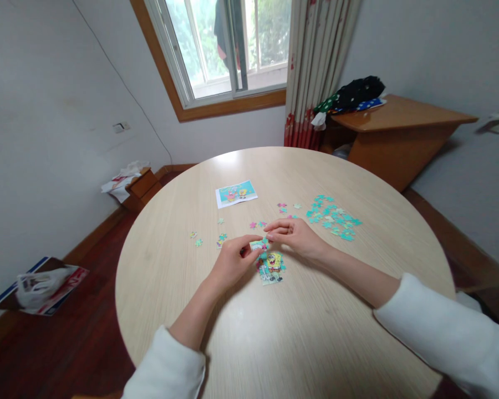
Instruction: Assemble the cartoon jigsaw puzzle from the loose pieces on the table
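Puzzle piece (pixel 259 244), seen from the head camera, sits near the middle of the round table (pixel 316 332). The left hand (pixel 233 260) and right hand (pixel 293 233) both pinch it at their fingertips, just above the joined puzzle section (pixel 273 267). A heap of loose teal pieces (pixel 332 217) lies toward the right edge, a few stray pieces (pixel 220 239) lie left of the hands, and the reference picture (pixel 235 193) lies toward the far edge. Nothing lies between the hands and the section.

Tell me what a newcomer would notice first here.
The left hand and right hand meet at a small puzzle piece on the round table, just above a partly built cartoon puzzle. A teal scatter of loose pieces lies right of them, a reference picture farther back.
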`<move>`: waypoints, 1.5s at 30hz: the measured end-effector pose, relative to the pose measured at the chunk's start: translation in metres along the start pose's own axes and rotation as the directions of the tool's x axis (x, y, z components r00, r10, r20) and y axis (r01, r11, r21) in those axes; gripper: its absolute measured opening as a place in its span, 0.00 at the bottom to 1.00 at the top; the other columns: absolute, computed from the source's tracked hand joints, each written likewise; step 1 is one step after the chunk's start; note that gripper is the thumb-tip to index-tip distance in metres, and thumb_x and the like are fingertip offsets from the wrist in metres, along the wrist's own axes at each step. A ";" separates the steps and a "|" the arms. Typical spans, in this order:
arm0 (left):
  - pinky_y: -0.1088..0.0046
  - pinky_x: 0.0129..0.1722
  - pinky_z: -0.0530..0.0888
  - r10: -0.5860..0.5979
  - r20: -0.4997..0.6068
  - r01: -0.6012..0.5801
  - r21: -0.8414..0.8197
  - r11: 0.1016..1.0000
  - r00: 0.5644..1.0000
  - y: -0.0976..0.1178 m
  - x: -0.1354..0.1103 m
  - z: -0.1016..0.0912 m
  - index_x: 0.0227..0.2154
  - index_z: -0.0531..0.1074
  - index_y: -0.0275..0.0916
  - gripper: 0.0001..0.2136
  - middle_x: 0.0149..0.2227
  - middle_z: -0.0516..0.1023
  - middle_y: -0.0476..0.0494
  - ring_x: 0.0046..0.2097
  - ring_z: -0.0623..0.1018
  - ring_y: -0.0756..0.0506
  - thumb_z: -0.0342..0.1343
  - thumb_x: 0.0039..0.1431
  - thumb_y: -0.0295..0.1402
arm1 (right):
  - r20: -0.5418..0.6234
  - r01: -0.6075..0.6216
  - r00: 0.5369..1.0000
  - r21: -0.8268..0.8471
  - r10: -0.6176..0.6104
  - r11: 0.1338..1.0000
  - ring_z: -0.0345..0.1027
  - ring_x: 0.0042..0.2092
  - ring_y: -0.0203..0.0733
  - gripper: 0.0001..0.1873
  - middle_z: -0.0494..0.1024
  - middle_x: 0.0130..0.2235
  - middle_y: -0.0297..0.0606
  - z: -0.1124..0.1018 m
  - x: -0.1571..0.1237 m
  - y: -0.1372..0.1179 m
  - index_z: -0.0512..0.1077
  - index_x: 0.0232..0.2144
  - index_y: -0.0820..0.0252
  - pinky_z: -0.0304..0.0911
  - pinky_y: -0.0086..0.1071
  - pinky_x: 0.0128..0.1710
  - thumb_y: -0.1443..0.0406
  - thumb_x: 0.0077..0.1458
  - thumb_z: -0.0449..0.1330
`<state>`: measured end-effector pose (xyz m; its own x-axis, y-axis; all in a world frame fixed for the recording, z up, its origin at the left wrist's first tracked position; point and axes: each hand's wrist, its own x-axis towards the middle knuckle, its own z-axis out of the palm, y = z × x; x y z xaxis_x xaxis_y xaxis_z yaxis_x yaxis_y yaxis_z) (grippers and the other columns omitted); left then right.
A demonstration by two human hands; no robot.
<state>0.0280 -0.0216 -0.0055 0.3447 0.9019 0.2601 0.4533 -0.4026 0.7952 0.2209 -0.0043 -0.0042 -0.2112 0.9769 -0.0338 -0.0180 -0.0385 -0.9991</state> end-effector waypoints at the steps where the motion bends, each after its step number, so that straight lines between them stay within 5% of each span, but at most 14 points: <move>1: 0.76 0.27 0.61 -0.001 0.001 0.001 0.002 1.000 1.000 0.000 0.000 0.000 0.39 0.80 0.36 0.13 0.19 0.64 0.56 0.23 0.59 0.53 0.58 0.54 0.37 | 0.001 -0.001 1.000 0.006 0.001 1.000 0.71 0.31 0.39 0.19 0.81 0.28 0.40 0.000 0.000 0.000 0.79 0.30 0.61 0.66 0.36 0.35 0.57 0.34 0.72; 17: 0.74 0.27 0.59 -0.075 -0.012 0.075 0.050 0.996 0.997 -0.009 0.003 -0.016 0.36 0.78 0.35 0.14 0.18 0.59 0.57 0.23 0.60 0.52 0.59 0.52 0.40 | -0.059 0.011 0.998 0.021 -0.010 1.000 0.75 0.35 0.43 0.11 0.81 0.29 0.41 -0.005 0.000 -0.003 0.78 0.29 0.60 0.69 0.39 0.39 0.62 0.39 0.69; 45: 0.73 0.26 0.55 -0.201 0.149 0.168 0.207 0.964 0.968 -0.005 0.000 -0.028 0.32 0.78 0.35 0.11 0.19 0.65 0.54 0.24 0.62 0.52 0.59 0.53 0.39 | -0.065 0.006 0.998 0.038 -0.003 0.999 0.75 0.34 0.43 0.12 0.81 0.28 0.40 -0.006 0.005 0.001 0.78 0.28 0.59 0.68 0.38 0.38 0.62 0.37 0.70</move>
<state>0.0032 -0.0149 0.0060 0.3655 0.9307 0.0106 0.6649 -0.2690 0.6968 0.2258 0.0017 -0.0054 -0.1473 0.9886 -0.0320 -0.0567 -0.0408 -0.9976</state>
